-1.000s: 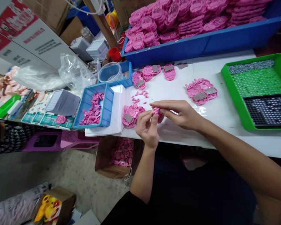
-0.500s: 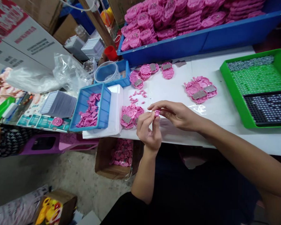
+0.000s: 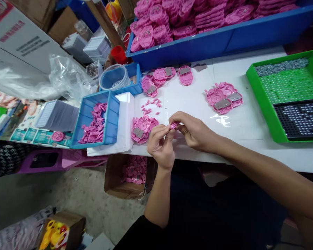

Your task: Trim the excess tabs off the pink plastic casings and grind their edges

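Between the fingertips of both hands is a small pink plastic part (image 3: 173, 125), held above the table's front edge. My left hand (image 3: 161, 144) pinches it from the left, and my right hand (image 3: 195, 132) grips it from the right; the fingers cover much of it. Just left of my left hand lie pink plastic housings (image 3: 141, 129) with grey metal plates. Tiny pink pieces (image 3: 151, 104) are scattered beyond them. Another pair of pink housings (image 3: 223, 98) rests on the white table to the right, and more housings (image 3: 160, 77) lie farther back.
A blue bin (image 3: 112, 121) of pink parts stands left on a white foam block (image 3: 125, 121). At the back is a long blue tray (image 3: 219, 47) of stacked pink housings. A green tray (image 3: 263, 114) with screws sits right. A cardboard box (image 3: 112, 180) is below the table edge.
The view has shifted slightly, and the scene sits a little farther left. Both hands stay together on the small pink part, with the right fingers turned slightly around it.
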Tool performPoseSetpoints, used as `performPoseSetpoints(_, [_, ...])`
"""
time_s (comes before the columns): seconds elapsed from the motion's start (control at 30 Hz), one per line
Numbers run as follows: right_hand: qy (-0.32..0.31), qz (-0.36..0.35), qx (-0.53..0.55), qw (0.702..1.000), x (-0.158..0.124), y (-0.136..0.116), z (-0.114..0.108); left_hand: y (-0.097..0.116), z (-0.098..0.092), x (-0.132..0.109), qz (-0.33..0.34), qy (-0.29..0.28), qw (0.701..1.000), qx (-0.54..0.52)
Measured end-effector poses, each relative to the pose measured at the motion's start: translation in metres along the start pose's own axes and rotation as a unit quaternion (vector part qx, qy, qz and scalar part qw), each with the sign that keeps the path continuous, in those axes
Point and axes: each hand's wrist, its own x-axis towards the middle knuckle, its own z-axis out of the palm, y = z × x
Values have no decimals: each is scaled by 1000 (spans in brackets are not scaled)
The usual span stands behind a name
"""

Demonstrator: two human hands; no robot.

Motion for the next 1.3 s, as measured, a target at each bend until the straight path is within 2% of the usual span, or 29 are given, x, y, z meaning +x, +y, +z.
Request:
performPoseSetpoints(0.17, [28, -3, -17, 999, 2, -5, 5, 2, 0, 0, -1, 3, 1000, -10])
performPoseSetpoints(0.4, [-49, 64, 55, 995, 10, -17, -23, -3, -7, 0, -53, 7, 998, -27])
performPoseSetpoints(0.5, [-48, 59, 52, 996, 10, -17, -30, -5, -9, 1, -59, 11, 998, -32])
performPoseSetpoints(0.6, [-31, 50, 26, 998, 8, -15, -28, -2, -10, 1, -74, -14, 997, -15])
performPoseSetpoints(0.67, [-10, 49, 11, 999, 7, -13, -26, 2, -12, 2, -62, -38, 997, 20])
performPoseSetpoints(0.83, [23, 51, -22, 998, 6, -12, -22, 7, -13, 8, 47, -69, 991, 101])
performPoseSetpoints(0.9, [21, 57, -30, 998, 7, -14, -23, 7, -12, 10, 48, -74, 989, 117])
performPoseSetpoints(1.0, [10, 70, -30, 997, 9, -16, -25, 7, -11, 11, -3, -72, 993, 89])
performPoseSetpoints(1.1, [15, 76, -36, 996, 9, -17, -25, 6, -10, 10, -110, -34, 993, 29])
performPoseSetpoints(1.2, [19, 36, -61, 997, 6, -13, -24, 6, -6, 11, -251, 5, 967, -34])
performPoseSetpoints(1.3, [-1, -16, -121, 992, 1, -4, -23, 8, -2, 16, -335, 23, 938, -85])
